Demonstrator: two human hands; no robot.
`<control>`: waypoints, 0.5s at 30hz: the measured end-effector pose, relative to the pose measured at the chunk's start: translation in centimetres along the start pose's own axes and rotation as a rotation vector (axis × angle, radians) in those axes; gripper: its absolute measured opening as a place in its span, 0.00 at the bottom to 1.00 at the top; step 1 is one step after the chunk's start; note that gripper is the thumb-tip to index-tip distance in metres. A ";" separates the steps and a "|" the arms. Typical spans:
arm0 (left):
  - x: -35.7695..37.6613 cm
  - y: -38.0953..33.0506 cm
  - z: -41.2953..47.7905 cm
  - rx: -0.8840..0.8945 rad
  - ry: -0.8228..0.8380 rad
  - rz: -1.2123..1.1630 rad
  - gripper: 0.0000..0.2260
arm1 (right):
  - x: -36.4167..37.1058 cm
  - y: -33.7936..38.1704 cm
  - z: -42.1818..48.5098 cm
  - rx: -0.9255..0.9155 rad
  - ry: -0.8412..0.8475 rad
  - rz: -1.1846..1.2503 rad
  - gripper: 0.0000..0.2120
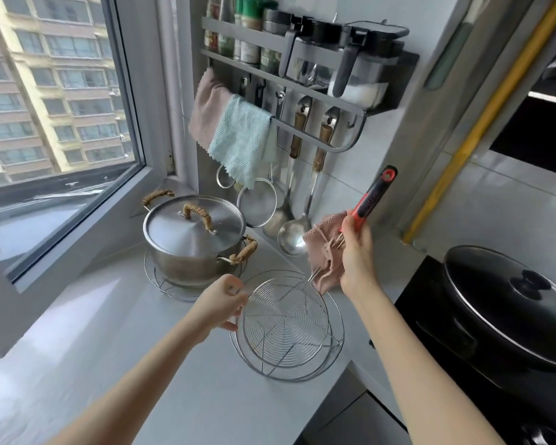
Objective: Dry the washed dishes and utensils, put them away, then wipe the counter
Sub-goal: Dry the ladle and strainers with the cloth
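Observation:
A wire skimmer (284, 319) with a red and black handle (373, 195) hangs over the grey counter (116, 332). My right hand (355, 255) grips the handle low down and also holds a pink cloth (323, 252) against the skimmer's neck. My left hand (220, 305) pinches the left rim of the wire basket. Under the basket a round wire trivet (334, 351) lies on the counter.
A lidded steel pot (193, 239) with rope handles stands on another trivet at the back. The wall rack (302, 81) holds spice jars, pink and blue cloths (241, 139), ladles and a strainer. A black lidded pan (511, 306) sits on the stove at right. A window is at left.

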State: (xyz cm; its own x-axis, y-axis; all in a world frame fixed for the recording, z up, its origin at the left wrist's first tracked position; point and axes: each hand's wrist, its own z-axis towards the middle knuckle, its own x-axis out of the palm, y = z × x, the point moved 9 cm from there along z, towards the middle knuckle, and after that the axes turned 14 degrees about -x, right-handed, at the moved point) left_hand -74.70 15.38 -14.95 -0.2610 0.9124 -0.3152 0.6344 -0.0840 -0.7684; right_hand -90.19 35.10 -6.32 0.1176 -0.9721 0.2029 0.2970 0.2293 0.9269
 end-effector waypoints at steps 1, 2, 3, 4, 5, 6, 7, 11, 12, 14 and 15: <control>-0.2 -0.3 0.3 -0.002 -0.007 -0.013 0.07 | 0.0 -0.4 0.4 0.001 0.016 -0.031 0.03; -0.3 -0.7 0.6 -0.002 -0.013 -0.026 0.08 | 0.1 -0.7 0.7 -0.004 0.032 -0.061 0.03; -0.5 -1.0 0.9 0.001 -0.017 -0.041 0.09 | 0.2 -1.0 1.2 -0.005 0.049 -0.082 0.02; -0.7 -1.5 1.2 0.009 -0.021 -0.058 0.09 | 0.5 -1.2 1.6 -0.006 0.063 -0.099 0.02; -0.8 -2.0 1.4 0.018 -0.026 -0.074 0.08 | 0.8 -1.3 2.1 -0.011 0.076 -0.110 0.02; -0.9 -2.6 1.7 0.030 -0.033 -0.085 0.08 | 1.0 -1.3 2.7 -0.019 0.086 -0.129 0.02; -1.1 -3.2 2.0 0.041 -0.040 -0.094 0.08 | 1.2 -1.3 3.4 -0.031 0.095 -0.150 0.02; -1.5 -5.7 3.2 0.085 -0.048 -0.151 0.10 | 2.3 -0.4 6.0 -0.113 0.157 -0.235 0.02; -1.6 -6.4 3.5 0.096 -0.048 -0.164 0.10 | 2.6 -0.1 6.6 -0.144 0.181 -0.260 0.02; -1.8 -7.5 3.9 0.116 -0.048 -0.180 0.09 | 3.3 0.8 7.5 -0.218 0.235 -0.305 0.03; -1.9 -8.0 4.1 0.121 -0.049 -0.190 0.09 | 3.6 1.3 7.8 -0.257 0.263 -0.334 0.04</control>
State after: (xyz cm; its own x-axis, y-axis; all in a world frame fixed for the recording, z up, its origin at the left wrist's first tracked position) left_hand -82.27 12.68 -10.49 -0.4042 0.8961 -0.1831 0.4791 0.0369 -0.8770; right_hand -96.79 31.48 -1.89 0.2012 -0.9570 -0.2088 0.5790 -0.0558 0.8134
